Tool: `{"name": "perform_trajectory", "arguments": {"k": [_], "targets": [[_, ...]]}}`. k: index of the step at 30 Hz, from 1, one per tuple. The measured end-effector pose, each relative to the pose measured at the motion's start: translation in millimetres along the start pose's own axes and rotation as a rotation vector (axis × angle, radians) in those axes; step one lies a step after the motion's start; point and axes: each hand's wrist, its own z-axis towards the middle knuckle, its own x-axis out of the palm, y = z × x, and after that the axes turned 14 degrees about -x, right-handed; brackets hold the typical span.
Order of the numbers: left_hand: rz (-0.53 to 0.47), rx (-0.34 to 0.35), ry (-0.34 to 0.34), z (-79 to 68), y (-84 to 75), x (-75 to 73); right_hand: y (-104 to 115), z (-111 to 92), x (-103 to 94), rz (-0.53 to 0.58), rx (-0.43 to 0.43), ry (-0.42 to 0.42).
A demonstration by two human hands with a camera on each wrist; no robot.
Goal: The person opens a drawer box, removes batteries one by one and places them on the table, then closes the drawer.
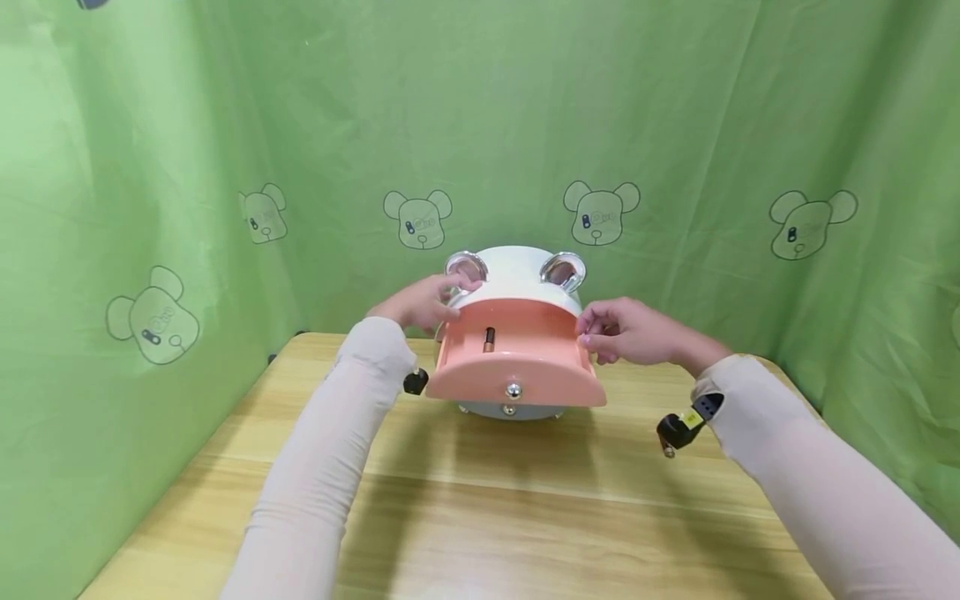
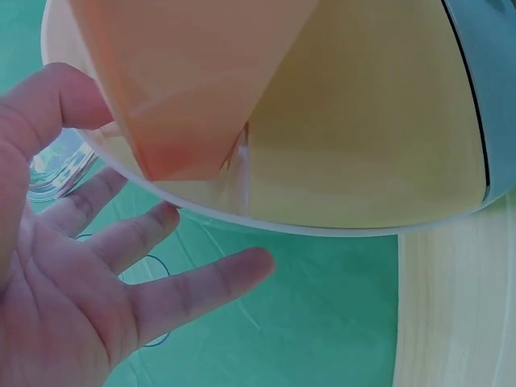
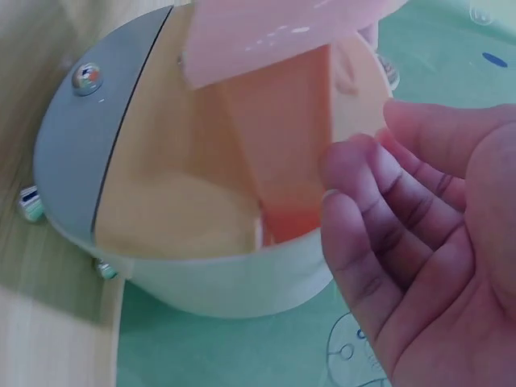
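Note:
A white round-topped box (image 1: 513,271) with two silver ears holds a pink drawer (image 1: 517,379), which is pulled out at the front. Inside the drawer lies a small black and copper battery (image 1: 489,340). My left hand (image 1: 423,302) is at the box's left side; in the left wrist view its fingers (image 2: 205,290) spread along the white rim, with the bent thumb close to the drawer's side. At the drawer's right edge is my right hand (image 1: 630,332), its fingers loosely bent. In the right wrist view its fingertips (image 3: 343,218) overlap the box rim, and nothing shows between them.
A lower grey drawer (image 3: 97,105) with a silver knob sits shut under the pink one. The box stands on a wooden table (image 1: 487,517) toward its back edge. Green curtains (image 1: 510,125) with bear-head prints surround the table at the back and sides.

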Motion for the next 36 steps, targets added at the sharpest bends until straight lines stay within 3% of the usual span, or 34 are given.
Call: {"name": "perform_trajectory", "arguments": {"k": [8,15,21,28,36], "targets": [[0.093,-0.018,-0.023,-2.5,0.4,-1.2,14,17,-5.2,-0.022,0.075,0.150],[0.084,-0.024,-0.028,-1.8,3.1,-2.0,19,29,-7.4,-0.043,0.111,0.259],[0.082,-0.031,-0.023,-2.2,3.1,-2.9,16,39,-6.9,0.001,0.126,0.316],[0.060,-0.035,-0.025,-1.5,2.5,-2.9,15,53,-9.6,0.050,0.101,0.275],[0.067,-0.032,-0.025,0.3,-1.4,-5.3,17,62,-19.9,0.195,0.127,0.423]]}}
